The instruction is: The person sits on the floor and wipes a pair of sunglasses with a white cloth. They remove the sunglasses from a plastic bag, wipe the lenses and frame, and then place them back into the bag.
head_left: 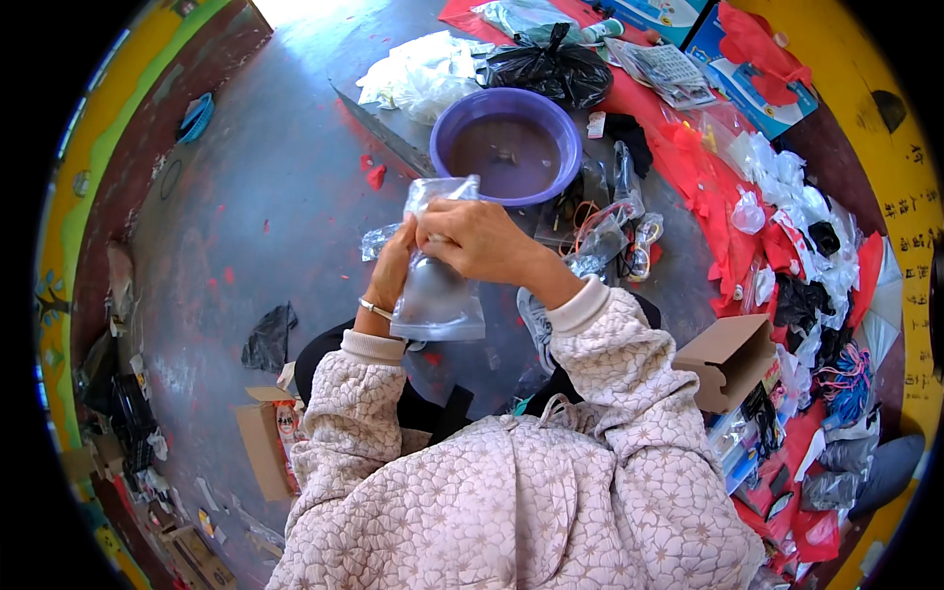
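A clear plastic bag point(440, 317) is held up in front of my body, its lower part blurred or smudged grey so that I cannot make out any contents. Along its left edge, my left hand point(389, 264) grips it, with a bracelet on the wrist. My right hand point(479, 239) lies across the upper part with its fingers curled onto the plastic, close to the left fingertips. Just beyond the hands is a purple basin point(442, 177) with murky water in it. A crumpled clear wrapper point(377, 242) shows beside my left hand.
Black point(551, 74) and white plastic bags point(421, 74) lie behind the basin. Red sheeting point(693, 211) strewn with plastic runs down the right, near an open cardboard box point(726, 362). Another carton point(264, 442) stands by my left arm. A black plastic scrap point(269, 337) lies left.
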### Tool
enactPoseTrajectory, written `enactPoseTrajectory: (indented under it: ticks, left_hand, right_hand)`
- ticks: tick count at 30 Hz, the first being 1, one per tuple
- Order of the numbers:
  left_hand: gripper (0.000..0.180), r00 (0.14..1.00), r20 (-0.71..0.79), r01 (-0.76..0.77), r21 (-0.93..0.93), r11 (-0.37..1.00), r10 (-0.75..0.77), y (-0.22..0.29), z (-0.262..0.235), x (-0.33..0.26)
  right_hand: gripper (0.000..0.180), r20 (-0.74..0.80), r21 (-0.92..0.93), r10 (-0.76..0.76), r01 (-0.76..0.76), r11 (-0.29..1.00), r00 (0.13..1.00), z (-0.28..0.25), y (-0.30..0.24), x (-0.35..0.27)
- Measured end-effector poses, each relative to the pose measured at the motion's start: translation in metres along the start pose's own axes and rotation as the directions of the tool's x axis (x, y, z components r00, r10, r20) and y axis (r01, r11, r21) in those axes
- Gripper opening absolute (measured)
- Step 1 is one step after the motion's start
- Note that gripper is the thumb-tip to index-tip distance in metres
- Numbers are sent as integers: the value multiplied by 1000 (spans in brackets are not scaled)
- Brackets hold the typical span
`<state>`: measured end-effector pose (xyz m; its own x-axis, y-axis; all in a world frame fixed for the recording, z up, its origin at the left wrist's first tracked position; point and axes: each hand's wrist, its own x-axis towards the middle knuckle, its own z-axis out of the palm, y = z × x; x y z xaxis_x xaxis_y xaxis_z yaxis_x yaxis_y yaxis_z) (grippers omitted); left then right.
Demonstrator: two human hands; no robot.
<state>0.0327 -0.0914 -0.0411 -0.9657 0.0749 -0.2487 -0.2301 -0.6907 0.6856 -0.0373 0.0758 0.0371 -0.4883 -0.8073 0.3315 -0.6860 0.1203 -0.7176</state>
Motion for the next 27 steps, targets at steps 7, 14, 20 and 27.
enactPoseTrajectory:
  ticks: [7, 14, 20, 27]
  left_hand:
    - [52, 990, -115, -95, -115, 989, 82, 17, 36, -8]
    - [52, 883, -382, -343, -123, 931, 274, 28, 28, -1]
    - [47, 835, -452, -459, -255, 851, 315, 28, 16, 8]
    - [33, 828, -428, -495, -256, 830, 363, 21, 9, 17]
  right_hand:
    - [24, -244, -9, 459, -475, 880, 855, -53, 44, -31]
    - [34, 152, 565, 737, -670, 481, 658, -48, 19, -34]
    - [12, 259, 828, 623, -502, 250, 738, -39, 0, -52]
    - [17, 284, 855, 618, -486, 183, 733, -3, -6, -44]
